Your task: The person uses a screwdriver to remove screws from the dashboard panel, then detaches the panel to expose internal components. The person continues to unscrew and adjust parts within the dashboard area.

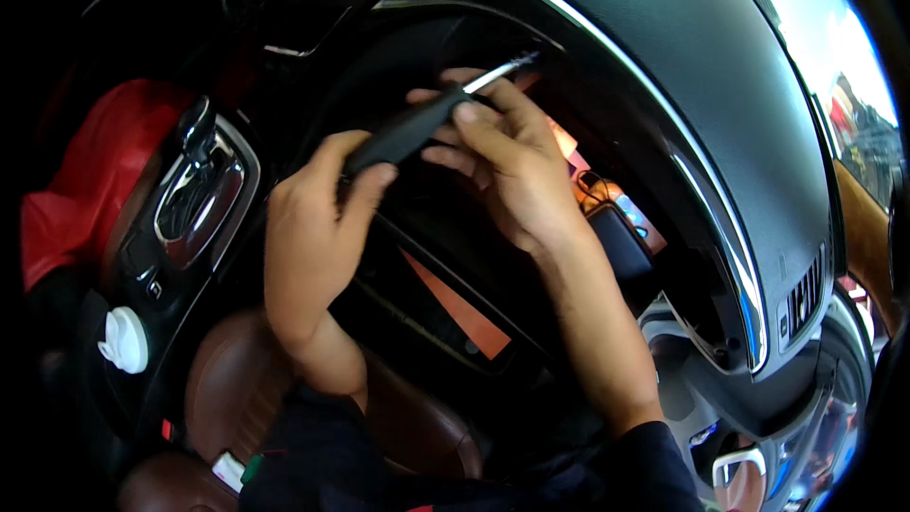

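A screwdriver (408, 133) with a thick black handle and a bright metal shaft is held in front of the dark dashboard opening. Its shaft points up and to the right, and the tip is blurred against the dark. Thumb and fingers of my left hand (318, 218) grip the butt end of the handle. My right hand (512, 156) closes around the front of the handle near the shaft, with the thumb on top. Just beyond my right wrist, an orange lit item (611, 199) and a black pouch (621, 237) sit inside the opening.
The black dashboard (682, 47) with its chrome trim curves along the right. To the left are the gear lever (197, 133), a red cloth or bag (104, 161) and a white lid (124, 339). A brown leather seat (227, 370) lies below my arms; an open door (806, 427) stands at lower right.
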`<control>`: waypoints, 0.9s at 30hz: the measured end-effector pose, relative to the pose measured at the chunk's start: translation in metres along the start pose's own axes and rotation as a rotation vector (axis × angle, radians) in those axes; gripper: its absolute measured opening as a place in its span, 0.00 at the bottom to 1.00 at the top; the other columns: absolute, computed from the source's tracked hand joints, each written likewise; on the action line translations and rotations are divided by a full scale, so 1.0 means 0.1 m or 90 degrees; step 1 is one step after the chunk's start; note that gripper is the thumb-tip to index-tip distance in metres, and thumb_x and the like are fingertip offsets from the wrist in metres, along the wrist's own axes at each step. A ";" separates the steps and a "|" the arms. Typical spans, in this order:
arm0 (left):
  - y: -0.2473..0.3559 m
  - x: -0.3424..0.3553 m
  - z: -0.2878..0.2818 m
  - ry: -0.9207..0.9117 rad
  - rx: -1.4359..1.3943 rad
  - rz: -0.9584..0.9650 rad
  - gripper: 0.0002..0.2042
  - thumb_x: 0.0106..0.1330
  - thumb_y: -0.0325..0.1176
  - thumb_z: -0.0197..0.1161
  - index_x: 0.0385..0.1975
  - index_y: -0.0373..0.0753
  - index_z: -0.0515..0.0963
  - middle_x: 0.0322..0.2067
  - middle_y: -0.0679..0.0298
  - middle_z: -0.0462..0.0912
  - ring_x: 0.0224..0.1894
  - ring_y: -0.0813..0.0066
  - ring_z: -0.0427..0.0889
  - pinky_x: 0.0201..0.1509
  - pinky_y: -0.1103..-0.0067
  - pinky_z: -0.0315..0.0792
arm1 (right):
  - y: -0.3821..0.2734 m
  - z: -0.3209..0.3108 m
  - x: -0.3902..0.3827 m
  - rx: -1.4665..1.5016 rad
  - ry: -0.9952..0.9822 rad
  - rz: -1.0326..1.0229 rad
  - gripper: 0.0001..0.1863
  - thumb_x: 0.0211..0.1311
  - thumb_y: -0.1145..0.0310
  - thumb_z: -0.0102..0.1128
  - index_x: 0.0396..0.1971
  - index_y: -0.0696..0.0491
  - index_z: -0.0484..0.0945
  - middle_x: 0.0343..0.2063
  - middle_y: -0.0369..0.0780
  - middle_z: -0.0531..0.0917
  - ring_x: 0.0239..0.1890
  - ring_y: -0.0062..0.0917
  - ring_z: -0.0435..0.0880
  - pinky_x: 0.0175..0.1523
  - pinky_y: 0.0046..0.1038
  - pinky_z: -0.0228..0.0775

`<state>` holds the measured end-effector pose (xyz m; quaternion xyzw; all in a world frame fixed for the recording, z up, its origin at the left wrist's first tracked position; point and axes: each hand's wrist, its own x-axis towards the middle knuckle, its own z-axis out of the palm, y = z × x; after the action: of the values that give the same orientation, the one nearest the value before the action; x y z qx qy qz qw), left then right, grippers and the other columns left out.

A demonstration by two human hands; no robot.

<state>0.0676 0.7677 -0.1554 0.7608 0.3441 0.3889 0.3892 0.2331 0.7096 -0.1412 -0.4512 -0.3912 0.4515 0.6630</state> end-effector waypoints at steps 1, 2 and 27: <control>-0.01 0.01 0.01 -0.028 0.027 0.022 0.11 0.61 0.35 0.62 0.37 0.33 0.76 0.19 0.58 0.78 0.20 0.70 0.78 0.23 0.79 0.69 | 0.00 -0.02 -0.01 -0.019 -0.008 -0.001 0.19 0.67 0.69 0.46 0.55 0.60 0.63 0.50 0.51 0.75 0.50 0.33 0.78 0.52 0.27 0.75; -0.02 0.02 0.04 -0.037 -0.003 0.045 0.11 0.58 0.33 0.65 0.36 0.33 0.77 0.21 0.56 0.78 0.21 0.68 0.79 0.23 0.79 0.69 | -0.01 -0.02 -0.03 -0.010 -0.012 -0.005 0.19 0.67 0.69 0.46 0.55 0.60 0.62 0.50 0.52 0.74 0.51 0.34 0.78 0.52 0.29 0.75; 0.02 -0.11 0.18 0.174 -0.045 0.195 0.13 0.68 0.37 0.53 0.24 0.35 0.72 0.11 0.69 0.67 0.11 0.86 0.65 0.14 0.85 0.55 | -0.02 0.24 -0.07 0.379 -0.075 0.017 0.20 0.65 0.66 0.53 0.53 0.58 0.63 0.55 0.50 0.70 0.58 0.36 0.70 0.59 0.35 0.66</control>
<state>0.0781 0.7514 -0.1642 0.7300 0.2605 0.5552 0.3018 0.2093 0.7083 -0.1332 -0.2153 -0.2734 0.5805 0.7361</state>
